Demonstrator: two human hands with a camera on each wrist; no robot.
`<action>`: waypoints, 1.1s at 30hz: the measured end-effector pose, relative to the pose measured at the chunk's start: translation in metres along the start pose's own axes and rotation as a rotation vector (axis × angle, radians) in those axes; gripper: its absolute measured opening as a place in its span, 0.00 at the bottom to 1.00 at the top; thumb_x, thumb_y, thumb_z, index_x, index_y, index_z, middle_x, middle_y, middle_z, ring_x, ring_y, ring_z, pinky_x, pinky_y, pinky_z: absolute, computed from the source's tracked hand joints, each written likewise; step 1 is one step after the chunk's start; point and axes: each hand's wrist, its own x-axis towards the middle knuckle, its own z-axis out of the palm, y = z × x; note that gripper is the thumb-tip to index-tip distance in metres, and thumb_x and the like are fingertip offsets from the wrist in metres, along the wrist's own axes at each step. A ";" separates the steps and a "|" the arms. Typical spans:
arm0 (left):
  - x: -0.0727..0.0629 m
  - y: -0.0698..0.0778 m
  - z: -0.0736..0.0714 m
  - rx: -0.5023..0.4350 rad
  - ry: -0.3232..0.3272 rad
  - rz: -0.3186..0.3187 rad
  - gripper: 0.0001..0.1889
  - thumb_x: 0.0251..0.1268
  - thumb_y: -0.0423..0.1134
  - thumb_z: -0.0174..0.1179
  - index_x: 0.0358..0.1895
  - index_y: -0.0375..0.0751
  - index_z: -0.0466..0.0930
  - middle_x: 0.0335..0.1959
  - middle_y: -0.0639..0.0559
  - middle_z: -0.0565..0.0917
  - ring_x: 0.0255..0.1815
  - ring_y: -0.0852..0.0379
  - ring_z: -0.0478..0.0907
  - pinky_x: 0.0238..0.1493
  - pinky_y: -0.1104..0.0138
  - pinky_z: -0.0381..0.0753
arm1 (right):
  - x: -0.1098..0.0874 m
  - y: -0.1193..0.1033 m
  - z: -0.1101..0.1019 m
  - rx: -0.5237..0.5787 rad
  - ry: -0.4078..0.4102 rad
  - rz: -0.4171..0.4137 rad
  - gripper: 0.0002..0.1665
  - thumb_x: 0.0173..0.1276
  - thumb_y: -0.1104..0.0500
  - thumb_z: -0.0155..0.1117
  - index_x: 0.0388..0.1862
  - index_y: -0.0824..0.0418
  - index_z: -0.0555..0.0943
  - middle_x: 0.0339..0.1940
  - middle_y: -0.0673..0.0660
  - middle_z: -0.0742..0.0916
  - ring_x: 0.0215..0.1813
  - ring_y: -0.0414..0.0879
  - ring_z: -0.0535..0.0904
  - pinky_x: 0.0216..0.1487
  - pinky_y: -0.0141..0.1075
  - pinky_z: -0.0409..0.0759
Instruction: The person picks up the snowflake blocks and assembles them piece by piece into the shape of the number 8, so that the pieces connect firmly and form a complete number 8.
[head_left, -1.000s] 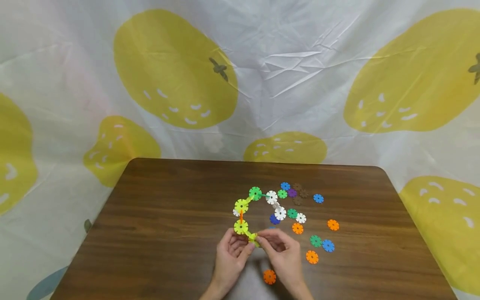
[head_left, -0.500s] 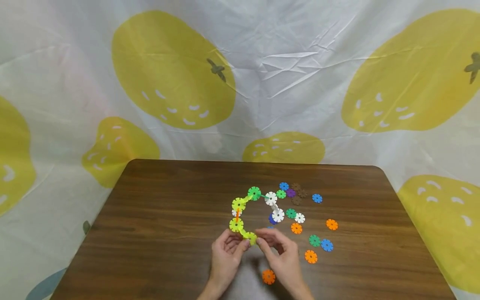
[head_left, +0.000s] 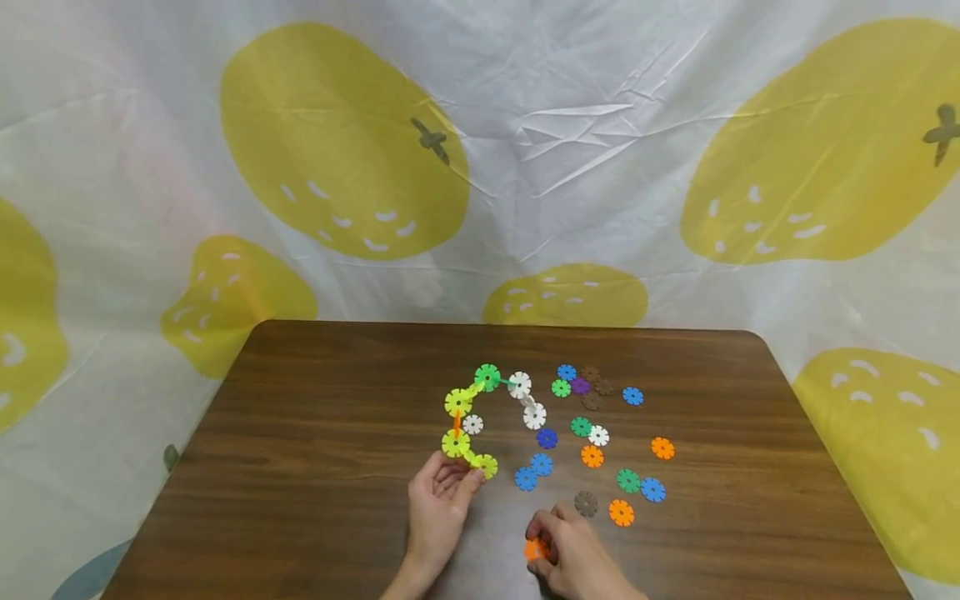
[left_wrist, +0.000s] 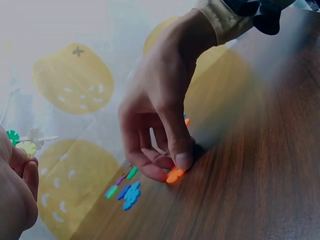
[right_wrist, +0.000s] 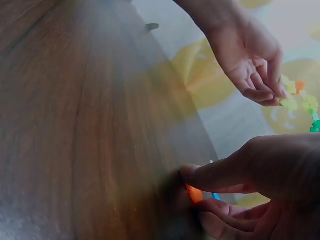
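Note:
My left hand (head_left: 438, 508) pinches the end yellow disc (head_left: 486, 466) of a curved chain of notched plastic discs. The chain runs through yellow, orange, green and white discs (head_left: 519, 385), held up over the table. Lower right, my right hand (head_left: 576, 554) has thumb and fingers around an orange notched disc (head_left: 535, 550) at the table surface. In the left wrist view the thumb and fingertips meet at that orange disc (left_wrist: 175, 175). The right wrist view shows its edge (right_wrist: 194, 194) between thumb and fingers, partly hidden.
Loose notched discs lie on the brown table (head_left: 315, 467), mostly right of the chain: blue (head_left: 526, 478), brown (head_left: 587, 503), orange (head_left: 622, 512), green (head_left: 628, 481) and several others. A white disc (head_left: 473, 424) lies beneath the chain. Behind the table hangs a fruit-print cloth (head_left: 570, 200).
My right hand has left the end yellow disc and moved down toward me to the loose orange disc. My left hand and the chain have shifted left, uncovering light blue discs and a brown one.

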 end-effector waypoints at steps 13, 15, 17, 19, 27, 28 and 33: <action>-0.001 -0.002 0.001 -0.028 -0.003 0.014 0.09 0.56 0.18 0.66 0.39 0.19 0.77 0.33 0.34 0.84 0.34 0.64 0.84 0.38 0.73 0.87 | 0.005 0.000 -0.003 0.002 -0.020 0.095 0.17 0.55 0.61 0.80 0.36 0.55 0.78 0.30 0.51 0.75 0.30 0.42 0.68 0.29 0.31 0.68; -0.001 -0.002 0.001 -0.033 -0.007 0.012 0.09 0.55 0.18 0.66 0.38 0.19 0.77 0.33 0.34 0.84 0.34 0.64 0.84 0.38 0.73 0.87 | 0.005 0.001 -0.004 0.012 -0.017 0.114 0.17 0.55 0.59 0.80 0.36 0.56 0.79 0.30 0.51 0.76 0.30 0.42 0.69 0.29 0.31 0.68; -0.001 -0.003 0.001 -0.037 -0.008 0.009 0.09 0.55 0.18 0.66 0.38 0.19 0.77 0.33 0.34 0.84 0.34 0.64 0.84 0.37 0.73 0.87 | 0.005 0.003 -0.004 0.016 -0.014 0.122 0.16 0.55 0.58 0.81 0.34 0.56 0.79 0.29 0.51 0.76 0.30 0.42 0.69 0.29 0.31 0.67; -0.001 -0.003 0.001 -0.040 -0.007 0.000 0.09 0.55 0.17 0.66 0.38 0.19 0.77 0.33 0.35 0.84 0.33 0.64 0.84 0.37 0.73 0.86 | 0.005 0.004 -0.004 0.018 -0.001 0.106 0.15 0.56 0.58 0.81 0.32 0.55 0.79 0.29 0.50 0.76 0.29 0.40 0.69 0.28 0.31 0.68; -0.001 0.000 0.001 -0.084 -0.014 -0.003 0.09 0.56 0.17 0.64 0.38 0.17 0.76 0.32 0.49 0.83 0.32 0.64 0.84 0.35 0.73 0.87 | 0.009 -0.004 -0.005 0.059 0.267 -0.086 0.12 0.58 0.70 0.75 0.37 0.57 0.86 0.25 0.47 0.87 0.26 0.30 0.78 0.27 0.26 0.80; -0.001 0.000 0.001 -0.093 -0.015 0.002 0.09 0.56 0.17 0.64 0.38 0.17 0.75 0.32 0.50 0.83 0.32 0.64 0.84 0.35 0.73 0.87 | 0.010 -0.007 -0.006 0.079 0.327 -0.118 0.13 0.57 0.71 0.75 0.38 0.58 0.86 0.27 0.48 0.88 0.27 0.31 0.80 0.28 0.26 0.82; -0.002 -0.001 0.001 -0.141 -0.032 0.018 0.10 0.56 0.16 0.63 0.39 0.14 0.73 0.31 0.53 0.84 0.30 0.64 0.84 0.34 0.72 0.87 | 0.017 -0.025 -0.008 0.151 0.598 -0.319 0.15 0.56 0.71 0.76 0.39 0.56 0.86 0.31 0.48 0.90 0.30 0.34 0.84 0.34 0.25 0.84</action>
